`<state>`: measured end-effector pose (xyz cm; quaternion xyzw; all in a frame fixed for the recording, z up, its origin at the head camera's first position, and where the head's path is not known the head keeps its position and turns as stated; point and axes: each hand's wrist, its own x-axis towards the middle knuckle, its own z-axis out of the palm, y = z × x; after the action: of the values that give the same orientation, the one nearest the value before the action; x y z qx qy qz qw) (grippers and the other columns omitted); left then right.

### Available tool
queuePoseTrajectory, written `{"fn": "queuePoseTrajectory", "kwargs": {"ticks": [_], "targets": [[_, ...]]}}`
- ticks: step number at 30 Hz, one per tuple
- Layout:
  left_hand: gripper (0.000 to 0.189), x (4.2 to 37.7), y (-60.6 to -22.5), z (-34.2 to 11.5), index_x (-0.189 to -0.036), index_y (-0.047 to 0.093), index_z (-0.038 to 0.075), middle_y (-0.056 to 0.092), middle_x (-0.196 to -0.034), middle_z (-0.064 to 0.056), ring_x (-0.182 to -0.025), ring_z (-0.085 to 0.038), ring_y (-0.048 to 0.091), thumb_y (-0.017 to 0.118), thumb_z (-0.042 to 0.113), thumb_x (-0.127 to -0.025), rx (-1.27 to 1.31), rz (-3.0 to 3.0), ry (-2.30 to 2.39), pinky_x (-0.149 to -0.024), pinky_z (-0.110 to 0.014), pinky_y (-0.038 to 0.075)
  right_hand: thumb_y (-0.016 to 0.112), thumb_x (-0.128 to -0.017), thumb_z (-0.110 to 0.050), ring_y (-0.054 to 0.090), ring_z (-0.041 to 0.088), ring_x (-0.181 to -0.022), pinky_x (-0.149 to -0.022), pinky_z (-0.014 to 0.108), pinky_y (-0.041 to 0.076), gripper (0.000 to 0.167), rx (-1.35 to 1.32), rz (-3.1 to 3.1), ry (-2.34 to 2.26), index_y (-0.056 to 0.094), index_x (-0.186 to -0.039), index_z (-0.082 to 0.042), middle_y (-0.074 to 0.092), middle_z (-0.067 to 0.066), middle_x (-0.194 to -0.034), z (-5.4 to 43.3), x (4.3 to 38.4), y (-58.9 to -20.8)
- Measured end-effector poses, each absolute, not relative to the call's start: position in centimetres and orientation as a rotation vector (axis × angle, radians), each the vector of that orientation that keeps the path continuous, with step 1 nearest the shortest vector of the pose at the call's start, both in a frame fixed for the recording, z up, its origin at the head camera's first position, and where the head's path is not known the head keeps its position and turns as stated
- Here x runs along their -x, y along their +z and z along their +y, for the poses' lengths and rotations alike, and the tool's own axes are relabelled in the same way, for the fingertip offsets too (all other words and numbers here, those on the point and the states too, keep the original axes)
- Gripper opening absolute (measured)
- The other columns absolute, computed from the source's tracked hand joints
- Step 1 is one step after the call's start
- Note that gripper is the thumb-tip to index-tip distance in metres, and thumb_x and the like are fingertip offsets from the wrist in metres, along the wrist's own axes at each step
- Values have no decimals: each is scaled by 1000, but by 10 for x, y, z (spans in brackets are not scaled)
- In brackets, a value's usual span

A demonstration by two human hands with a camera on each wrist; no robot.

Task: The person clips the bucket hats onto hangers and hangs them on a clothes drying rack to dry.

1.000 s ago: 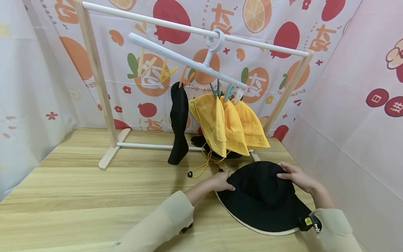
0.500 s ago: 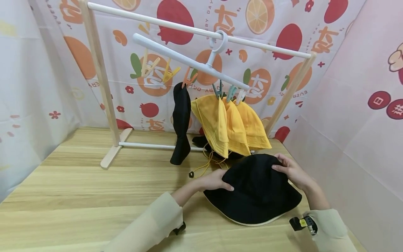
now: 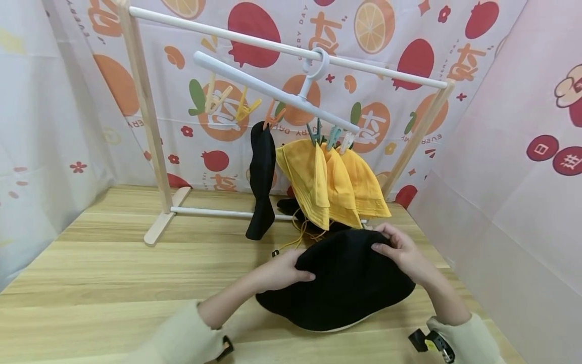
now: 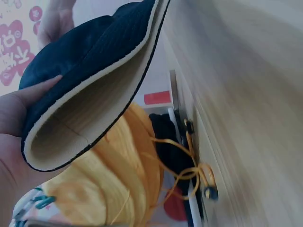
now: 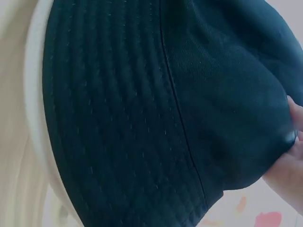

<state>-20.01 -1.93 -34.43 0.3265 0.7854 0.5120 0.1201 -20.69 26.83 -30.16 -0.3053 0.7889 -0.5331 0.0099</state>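
Head view, both hands busy: the left hand [image 3: 285, 271] gripped one side of the black hat [image 3: 345, 293], the right hand [image 3: 402, 254] pinched its crown, over the table [image 3: 136, 288], before the yellow cloth [image 3: 336, 187]; left wrist, pale lining [image 4: 94, 111] showed; right wrist, fingers [image 5: 286, 172] grasped the crown

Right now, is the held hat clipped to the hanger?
No, the left hand and right hand hold the black hat apart from the pegs on the hanger.
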Motion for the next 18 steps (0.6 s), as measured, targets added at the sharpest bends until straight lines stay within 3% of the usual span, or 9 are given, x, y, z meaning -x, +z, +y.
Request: {"fn": "queuePoseTrajectory", "kwargs": {"ticks": [4, 10, 18], "targets": [[16, 189, -343, -52, -100, 62, 1, 63, -96, -4, -89, -15, 57, 63, 2, -84, -1072, 2357, 1465, -80, -32, 45, 54, -88, 7, 51, 15, -82, -73, 26, 43, 13, 1170, 2539, -1460, 53, -97, -3, 56, 4, -87, 243, 197, -298], [13, 175, -326, -105, -98, 62, 2, 64, -93, 0, -86, -10, 58, 61, 1, -86, -1227, 2395, 1346, -76, -30, 46, 61, -88, -6, 49, 9, -70, -62, 27, 43, 16, 1309, 2667, -1032, 53, -98, -16, 52, -6, -81, 203, 187, -286], [21, 156, -301, -181, -110, 61, 10, 62, -99, 8, -89, -8, 58, 58, 7, -90, -1359, 2496, 1145, -77, -26, 47, 65, -85, -8, 56, 6, -81, -71, 21, 47, 18, 1666, 2626, -666, 52, -97, -9, 56, -5, -86, 138, 185, -268]]}}
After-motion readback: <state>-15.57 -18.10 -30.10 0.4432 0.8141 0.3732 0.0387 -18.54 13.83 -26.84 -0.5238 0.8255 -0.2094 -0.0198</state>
